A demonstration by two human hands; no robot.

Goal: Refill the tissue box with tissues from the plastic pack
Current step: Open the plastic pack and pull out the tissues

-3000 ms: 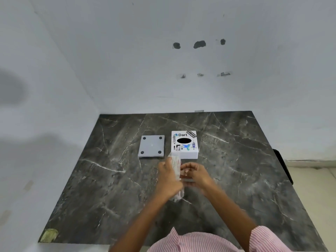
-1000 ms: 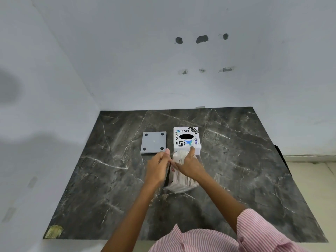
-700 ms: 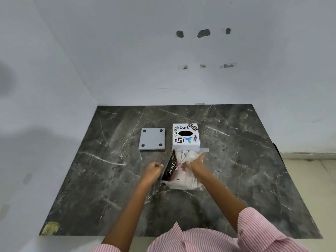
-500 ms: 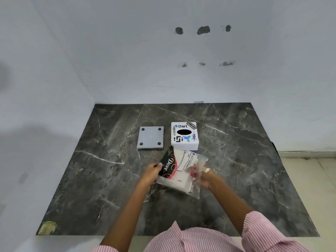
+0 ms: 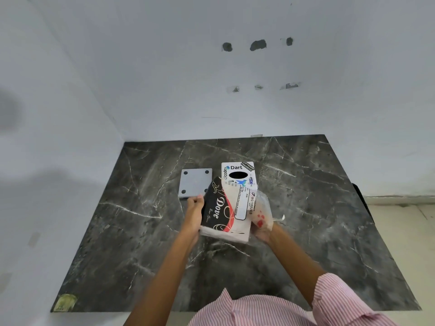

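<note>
The plastic tissue pack point(image 5: 227, 209), black, red and white with "Dove" printed on it, is lifted above the table and tilted up. My left hand point(image 5: 194, 211) grips its left edge. My right hand point(image 5: 263, 232) holds its lower right corner, where loose clear plastic point(image 5: 263, 207) sticks up. Behind the pack stands the white tissue box point(image 5: 237, 171) with stickers and a black oval opening on top; the pack hides its front edge. The box's grey square base plate point(image 5: 194, 182) lies flat to its left.
The dark marble table point(image 5: 317, 220) sits in a corner, with white walls behind and to the left. A yellowish scrap point(image 5: 64, 302) lies at the near left corner. A dark object point(image 5: 360, 196) shows past the table's right edge.
The pack went from lying on the table to being lifted and turned face up. My left hand moved to its left edge and my right hand to its lower right corner.
</note>
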